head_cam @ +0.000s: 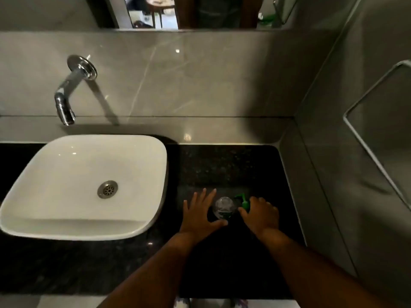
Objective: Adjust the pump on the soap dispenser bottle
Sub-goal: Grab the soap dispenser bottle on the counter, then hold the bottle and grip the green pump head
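Our right hand curls its fingers over the green pump; our left hand, fingers spread and holding nothing, flanks the clear soap bottle on the near black counter, right of the white basin.

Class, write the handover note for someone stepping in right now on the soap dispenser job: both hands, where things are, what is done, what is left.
Left hand: open, fingers spread, beside the clear bottle on its left; thumb near its base; contact unclear.
Right hand: curled at the green pump; a firm grip cannot be confirmed.
Bottle stands upright on the black counter, right of the white sink. The pump sits at the bottle's right side; whether it is seated on the neck cannot be told.
Done: both hands brought to the bottle.
Left: steady the bottle, adjust the pump, release.
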`<action>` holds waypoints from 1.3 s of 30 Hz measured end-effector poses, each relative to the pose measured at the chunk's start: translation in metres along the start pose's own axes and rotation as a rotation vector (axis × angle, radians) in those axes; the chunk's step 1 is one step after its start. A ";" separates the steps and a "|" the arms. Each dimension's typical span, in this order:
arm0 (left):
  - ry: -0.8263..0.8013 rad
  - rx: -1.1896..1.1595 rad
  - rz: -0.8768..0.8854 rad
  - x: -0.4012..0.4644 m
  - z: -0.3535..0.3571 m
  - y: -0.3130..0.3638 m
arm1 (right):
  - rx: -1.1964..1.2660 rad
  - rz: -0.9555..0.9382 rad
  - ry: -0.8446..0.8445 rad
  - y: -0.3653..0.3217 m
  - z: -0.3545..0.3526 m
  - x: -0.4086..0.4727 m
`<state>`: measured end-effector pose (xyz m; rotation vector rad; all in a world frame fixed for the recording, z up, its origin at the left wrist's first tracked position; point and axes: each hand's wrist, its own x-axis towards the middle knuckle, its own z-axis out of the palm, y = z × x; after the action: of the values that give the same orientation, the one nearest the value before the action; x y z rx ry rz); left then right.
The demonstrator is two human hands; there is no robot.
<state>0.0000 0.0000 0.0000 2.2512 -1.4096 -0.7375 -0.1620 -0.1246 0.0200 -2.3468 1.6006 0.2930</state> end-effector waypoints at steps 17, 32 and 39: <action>0.007 -0.136 0.015 0.027 -0.016 -0.005 | 1.193 -0.273 0.298 -0.051 -0.106 0.036; 0.081 -0.149 0.011 0.023 -0.009 -0.005 | 0.977 -0.386 0.379 -0.048 -0.065 0.026; 0.173 -0.161 -0.004 0.022 0.004 -0.009 | 0.831 -0.415 0.331 -0.042 -0.029 0.004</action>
<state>0.0117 -0.0160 -0.0134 2.1378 -1.2207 -0.6174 -0.1207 -0.1238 0.0511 -2.0061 0.9941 -0.7381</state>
